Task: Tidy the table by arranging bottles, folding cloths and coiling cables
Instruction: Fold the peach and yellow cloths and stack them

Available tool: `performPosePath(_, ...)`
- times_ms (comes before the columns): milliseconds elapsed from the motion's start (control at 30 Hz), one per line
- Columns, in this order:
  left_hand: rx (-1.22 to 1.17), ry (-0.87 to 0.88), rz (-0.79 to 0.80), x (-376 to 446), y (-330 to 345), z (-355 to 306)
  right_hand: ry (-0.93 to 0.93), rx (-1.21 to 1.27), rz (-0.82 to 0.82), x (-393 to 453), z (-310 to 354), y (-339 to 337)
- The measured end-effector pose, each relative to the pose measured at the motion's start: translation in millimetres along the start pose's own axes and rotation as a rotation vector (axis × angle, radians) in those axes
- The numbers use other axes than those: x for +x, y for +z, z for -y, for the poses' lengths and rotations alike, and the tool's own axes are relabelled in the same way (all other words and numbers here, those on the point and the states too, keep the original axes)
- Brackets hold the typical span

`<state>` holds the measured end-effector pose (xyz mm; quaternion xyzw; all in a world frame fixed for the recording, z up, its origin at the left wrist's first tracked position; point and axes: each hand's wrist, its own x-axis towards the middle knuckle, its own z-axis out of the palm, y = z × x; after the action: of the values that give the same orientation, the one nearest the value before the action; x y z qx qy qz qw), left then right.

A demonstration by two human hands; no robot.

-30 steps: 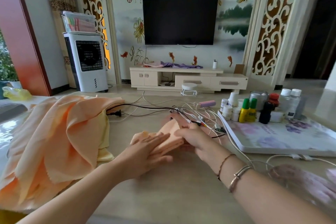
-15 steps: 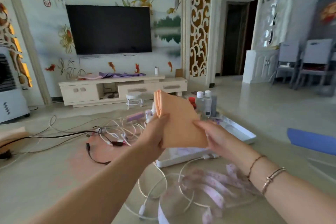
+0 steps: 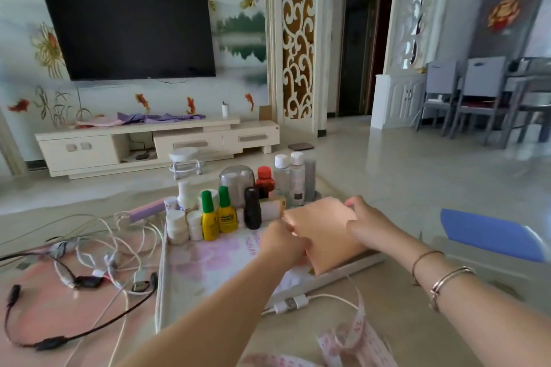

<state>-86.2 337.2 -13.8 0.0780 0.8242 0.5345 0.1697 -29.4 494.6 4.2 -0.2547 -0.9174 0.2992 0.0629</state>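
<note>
We could not make out where the folded peach cloth (image 3: 323, 232) met the tray (image 3: 205, 265), since its near-left corner was covered by the left hand (image 3: 281, 243) and its underside was out of sight; whether it lay flat on the tray or hung just above it we cannot tell. The left hand's fingers were curled onto the cloth's left edge, gripping it, though the fingertips were hidden behind the knuckles. The right hand (image 3: 365, 225) pinched the cloth's far-right corner at about 1 o'clock from the cloth's middle, thumb and fingers bent round the edge. The cloth sat over the tray's right end, at 3 o'clock from the bottles. The tray held a cluster of bottles (image 3: 238, 202) along its far edge, at 11 o'clock from the cloth: two yellow ones with green caps, a black one, a red-capped one and clear ones with white caps, with small white jars beside them. At 9 o'clock from the tray lay tangled cables (image 3: 98, 256), white and black. A measuring tape (image 3: 354, 337) trailed at 6 o'clock, cut off by the frame's lower edge.
</note>
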Motion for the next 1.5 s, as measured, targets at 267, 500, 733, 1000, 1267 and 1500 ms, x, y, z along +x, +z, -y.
performPosePath(267, 0.136, 0.149, -0.026, -4.7, 0.0, 8.4, -0.232, -0.508, -0.204, -16.1, -0.2, 25.3)
performPosePath(500, 0.415, 0.200, -0.020, -8.0, 3.7, 11.6, -0.178, -0.446, -0.060, -23.3, -3.9, 26.5)
performPosePath(733, 0.472, 0.280, -0.010, -31.4, -25.2, 6.5, -0.294, -0.298, -0.067, -54.0, 2.9, 17.8)
performPosePath(1000, 0.461, 0.446, 0.000, -114.0, -77.1, 37.9, -0.452, -0.118, 0.078, -144.0, 30.6, 8.6)
performPosePath(1267, 0.606, 0.507, 0.065, -174.9, -122.3, 80.4, -0.495, -0.243, 0.398, -206.7, 55.7, 18.4)
performPosePath(1500, 0.614, 0.501, -0.005, -172.3, -137.8, 105.4, -0.542, -0.502, 0.286, -208.8, 70.2, 48.6)
